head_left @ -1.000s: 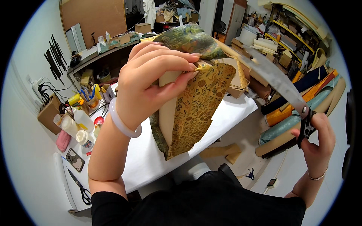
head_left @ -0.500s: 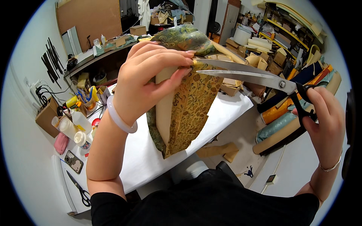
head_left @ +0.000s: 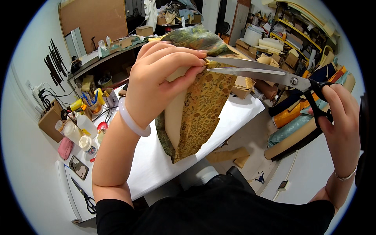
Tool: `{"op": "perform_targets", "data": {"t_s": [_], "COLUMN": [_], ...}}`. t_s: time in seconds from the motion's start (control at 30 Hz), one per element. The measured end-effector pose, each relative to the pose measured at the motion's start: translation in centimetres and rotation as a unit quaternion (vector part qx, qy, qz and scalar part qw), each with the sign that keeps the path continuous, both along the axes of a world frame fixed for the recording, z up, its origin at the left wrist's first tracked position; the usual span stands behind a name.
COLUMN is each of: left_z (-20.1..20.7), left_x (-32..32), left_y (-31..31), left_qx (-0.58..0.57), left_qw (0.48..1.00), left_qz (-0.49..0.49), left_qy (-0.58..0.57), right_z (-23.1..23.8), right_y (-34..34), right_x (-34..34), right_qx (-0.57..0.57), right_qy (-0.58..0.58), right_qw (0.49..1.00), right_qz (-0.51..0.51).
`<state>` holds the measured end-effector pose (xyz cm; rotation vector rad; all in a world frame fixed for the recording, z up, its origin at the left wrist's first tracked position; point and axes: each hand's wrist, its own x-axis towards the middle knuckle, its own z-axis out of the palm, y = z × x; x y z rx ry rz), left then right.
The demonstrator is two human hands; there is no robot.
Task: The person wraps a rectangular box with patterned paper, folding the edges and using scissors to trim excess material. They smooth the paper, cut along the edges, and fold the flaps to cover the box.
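My left hand (head_left: 168, 74) pinches the upper edge of a piece of gold patterned fabric (head_left: 207, 103), which hangs down with a plain cream layer (head_left: 173, 117) beside it. Dark green patterned material (head_left: 196, 39) shows behind and above, and also along the lower left side. My right hand (head_left: 340, 109) has its fingers through the black handles of large scissors (head_left: 270, 74). Their blades are parted and point left, with the tips close to my left fingertips at the fabric's top edge. Whether the blades touch the fabric is hard to tell.
Under the fabric stands a white table (head_left: 145, 168). Along its left side are a phone (head_left: 78, 167), a second pair of scissors (head_left: 83, 196), a white jar (head_left: 88, 145) and a pink pouch (head_left: 65, 148). Fabric rolls (head_left: 297, 125) lean at the right, below crowded shelves (head_left: 297, 35).
My left hand and the fabric have shifted slightly right in the picture. The scissors remain parted near my left fingertips, their blades slightly lower at the handle side.
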<state>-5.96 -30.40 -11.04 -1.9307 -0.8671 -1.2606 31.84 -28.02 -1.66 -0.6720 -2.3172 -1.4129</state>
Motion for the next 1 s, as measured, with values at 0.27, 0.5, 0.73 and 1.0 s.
{"op": "perform_targets", "data": {"t_s": [0.27,0.5,0.73,1.0], "left_z": [-0.1,-0.4,-0.4,-0.2], "left_x": [0.6,0.4,0.0,0.0], "left_y": [0.4,0.4,0.5,-0.5], "left_qx": [0.004,-0.023,-0.038,-0.035], "left_qw": [1.000,1.000,0.999,0.999], "left_qz": [0.017,0.009,-0.021,0.022], "left_qy": [-0.002,-0.010,-0.020,-0.006], "right_z": [-0.1,0.5,1.4,2.0], "right_y": [-1.3,-2.0,-2.9,-1.5], "right_x": [-0.6,-2.3,-4.1,-3.6], "right_qx": [-0.023,-0.002,-0.018,0.021], "right_qy": [0.000,-0.025,-0.031,-0.071], "right_qw": [0.998,0.999,0.998,0.996], "right_qz": [-0.056,-0.031,-0.046,0.052]}}
